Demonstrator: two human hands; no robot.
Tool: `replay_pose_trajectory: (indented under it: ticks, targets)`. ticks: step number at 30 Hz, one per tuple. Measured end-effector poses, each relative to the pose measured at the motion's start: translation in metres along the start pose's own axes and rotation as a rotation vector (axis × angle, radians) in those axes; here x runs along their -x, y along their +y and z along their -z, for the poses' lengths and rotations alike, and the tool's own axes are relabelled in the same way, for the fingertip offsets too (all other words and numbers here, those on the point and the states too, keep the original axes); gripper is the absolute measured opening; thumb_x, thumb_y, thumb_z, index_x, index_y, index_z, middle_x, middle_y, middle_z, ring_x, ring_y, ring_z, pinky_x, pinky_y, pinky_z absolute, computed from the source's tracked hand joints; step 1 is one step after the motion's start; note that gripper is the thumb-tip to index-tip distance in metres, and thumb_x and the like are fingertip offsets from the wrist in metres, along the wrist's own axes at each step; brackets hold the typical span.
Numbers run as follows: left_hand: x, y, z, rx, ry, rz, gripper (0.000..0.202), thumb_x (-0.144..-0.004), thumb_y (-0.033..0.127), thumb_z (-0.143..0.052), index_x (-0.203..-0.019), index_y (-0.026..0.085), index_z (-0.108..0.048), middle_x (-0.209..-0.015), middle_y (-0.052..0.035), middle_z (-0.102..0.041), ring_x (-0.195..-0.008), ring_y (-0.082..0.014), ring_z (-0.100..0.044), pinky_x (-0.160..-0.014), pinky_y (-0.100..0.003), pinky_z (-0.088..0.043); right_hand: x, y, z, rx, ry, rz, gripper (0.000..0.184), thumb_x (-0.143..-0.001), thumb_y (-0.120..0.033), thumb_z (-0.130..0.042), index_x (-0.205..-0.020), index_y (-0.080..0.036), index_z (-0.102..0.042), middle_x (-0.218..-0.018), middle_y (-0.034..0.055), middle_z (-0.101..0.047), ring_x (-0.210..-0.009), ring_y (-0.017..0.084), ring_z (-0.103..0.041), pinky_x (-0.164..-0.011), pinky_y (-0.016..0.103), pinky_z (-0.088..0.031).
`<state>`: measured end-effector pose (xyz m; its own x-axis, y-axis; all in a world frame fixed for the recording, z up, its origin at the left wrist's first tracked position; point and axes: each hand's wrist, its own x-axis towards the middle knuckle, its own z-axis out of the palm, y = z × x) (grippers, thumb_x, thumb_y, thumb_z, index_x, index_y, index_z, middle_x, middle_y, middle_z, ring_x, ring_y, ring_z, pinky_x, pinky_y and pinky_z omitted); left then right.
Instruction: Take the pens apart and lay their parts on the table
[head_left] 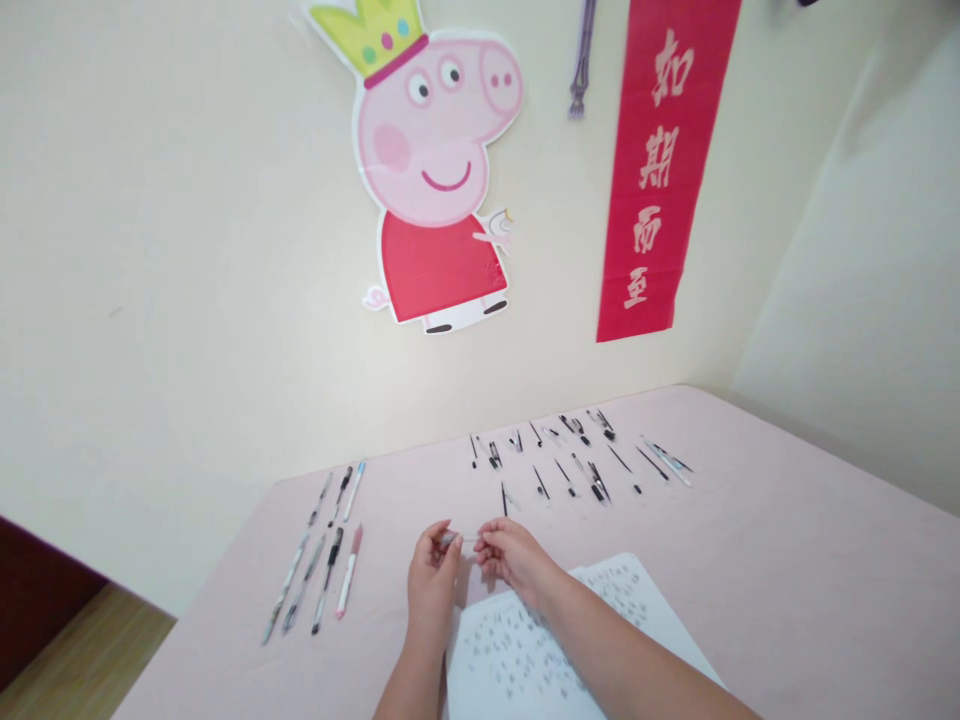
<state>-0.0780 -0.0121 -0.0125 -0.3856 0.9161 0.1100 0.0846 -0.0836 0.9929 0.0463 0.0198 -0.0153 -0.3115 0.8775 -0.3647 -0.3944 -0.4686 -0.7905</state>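
Note:
My left hand (433, 568) is closed on one end of a thin, pale pen part (468, 540), held level just above the table near the notebook's top edge. My right hand (517, 558) pinches the other end with its fingertips. The fingers cover most of the part, so its exact kind is hard to make out. Beyond the hands, dismantled pen pieces lie in two loose rows, among them a black refill (504, 498) and a cluster of dark parts (598, 484). Under my right forearm lies an open notebook (517, 640) covered in small handwritten marks.
On the left of the pink tabletop (810, 560) lie several whole pens, including a pink and white pen (349, 572) and a black-gripped pen (332, 560). A wall (187, 250) rises at the far edge, with a pig cutout (442, 260) and a red banner (652, 240).

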Motion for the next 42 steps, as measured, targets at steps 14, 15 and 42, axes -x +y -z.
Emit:
replay_pose_trajectory:
  ticks: [14, 15, 42]
  targets:
    - [-0.002, -0.005, 0.005, -0.027, 0.053, 0.031, 0.049, -0.064, 0.051, -0.064, -0.097, 0.015, -0.058, -0.076, -0.0015, -0.058, -0.067, -0.0138, -0.055, -0.062, -0.027, -0.045, -0.001, 0.000, 0.001, 0.053, 0.011, 0.039, 0.005, -0.082, -0.015, -0.048, -0.079, -0.014, -0.052, -0.058, -0.0020, -0.057, -0.044, 0.007, -0.054, -0.041, 0.018, -0.041]
    - [-0.002, -0.004, 0.005, -0.023, 0.063, 0.041, 0.049, -0.063, 0.052, -0.064, -0.095, 0.015, -0.058, -0.076, -0.0016, -0.059, -0.067, -0.0141, -0.055, -0.062, -0.027, -0.045, -0.003, 0.001, 0.002, 0.057, 0.013, 0.050, 0.005, -0.081, -0.016, -0.048, -0.080, -0.014, -0.052, -0.059, -0.0020, -0.057, -0.045, 0.007, -0.054, -0.041, 0.018, -0.041]
    - [0.000, -0.013, 0.001, -0.257, 0.135, -0.122, 0.013, -0.062, 0.025, -0.055, -0.072, 0.018, -0.058, -0.072, -0.0023, -0.059, -0.070, -0.0170, -0.056, -0.067, -0.031, -0.045, -0.009, -0.013, 0.034, 1.024, 0.278, 0.736, 0.024, -0.075, -0.012, -0.048, -0.086, -0.014, -0.069, -0.085, 0.0090, -0.067, -0.082, 0.020, -0.061, -0.079, 0.030, -0.045]
